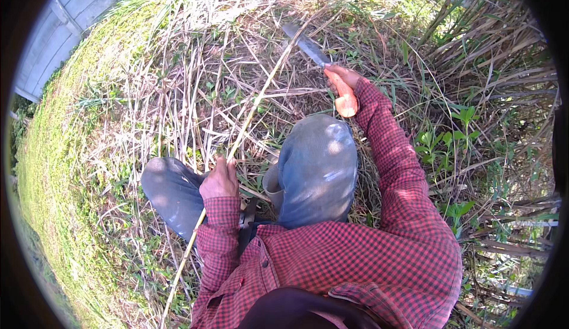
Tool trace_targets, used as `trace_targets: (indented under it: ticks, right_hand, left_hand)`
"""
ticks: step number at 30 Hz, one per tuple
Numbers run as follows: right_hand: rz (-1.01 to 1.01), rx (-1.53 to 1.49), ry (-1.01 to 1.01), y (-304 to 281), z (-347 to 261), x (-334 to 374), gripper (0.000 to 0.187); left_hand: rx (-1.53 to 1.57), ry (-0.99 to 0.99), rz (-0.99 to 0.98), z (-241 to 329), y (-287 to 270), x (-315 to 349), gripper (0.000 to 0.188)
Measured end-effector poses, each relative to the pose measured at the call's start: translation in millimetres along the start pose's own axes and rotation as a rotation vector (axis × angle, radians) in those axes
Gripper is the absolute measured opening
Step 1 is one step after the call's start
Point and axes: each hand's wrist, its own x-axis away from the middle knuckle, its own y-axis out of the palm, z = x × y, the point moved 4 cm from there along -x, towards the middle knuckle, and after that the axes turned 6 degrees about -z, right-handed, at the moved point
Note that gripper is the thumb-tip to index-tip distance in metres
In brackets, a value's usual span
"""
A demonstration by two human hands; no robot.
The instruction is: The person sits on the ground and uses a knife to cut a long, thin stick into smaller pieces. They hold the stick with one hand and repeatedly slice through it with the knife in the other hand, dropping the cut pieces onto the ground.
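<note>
My left hand (220,180) is closed around a long, thin, pale yellow stalk (258,97), above my left knee. The stalk slants from the lower left, passes under my left forearm and reaches up toward the far middle. Out ahead on the right, my right hand (345,75) grips a machete (312,51) by its reddish-orange wooden handle. Its broad grey blade points away and to the left, with its tip close to the stalk's far part. Whether blade and stalk touch, I cannot tell.
Cut dry stalks (178,86) lie scattered over the grassy ground ahead. A tall clump of dry grass (498,39) stands on the right, with leafy green plants (447,145) near my right arm. A pale panelled fence (59,33) runs along the far left. My bent knees (320,163) are close below my hands.
</note>
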Motion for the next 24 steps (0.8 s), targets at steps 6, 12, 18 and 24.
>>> trace_targets:
  ticks: [6,12,18,24]
  right_hand:
    - [-0.310,0.189,-0.024,88,44,-3,0.037]
    - [0.278,0.082,-0.028,39,82,-28,0.045]
    - [0.396,-0.224,-0.148,10,64,11,0.039]
    - [0.543,-0.204,-0.383,37,64,21,0.038]
  left_hand:
    - [0.027,-0.060,-0.065,-7,-3,0,0.024]
    - [0.264,-0.148,-0.065,-11,-25,6,0.020]
    - [0.196,-0.013,0.122,-17,-42,10,0.015]
    - [0.249,-0.029,-0.049,-49,-45,-6,0.023]
